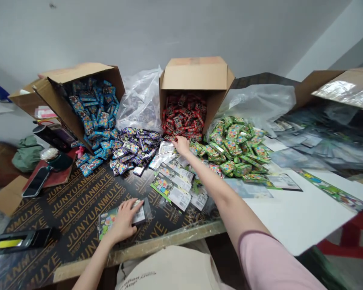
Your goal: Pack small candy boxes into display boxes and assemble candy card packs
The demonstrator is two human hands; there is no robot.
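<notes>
My left hand [125,220] lies over a printed card in a clear plastic sleeve [107,222] near the table's front edge. Its fingers are spread across the card, hiding the middle of it. My right hand [181,145] is stretched out to the front of a heap of small red packets [184,114] spilling from an upright-flapped carton. The fingertips are pinched together at the edge of that heap, and what is between them is mostly hidden. Between my hands, several printed cards with green edges [171,187] overlap on the dark plywood tabletop [87,205].
Blue packets [101,114] spill from a left carton [56,102]; purple packets [136,149] and green packets [236,147] lie in heaps. A phone [36,182], a dark cup [60,160] and a black-and-yellow object [20,241] are left. Right are white sheets [278,217] and clear sleeves [308,151].
</notes>
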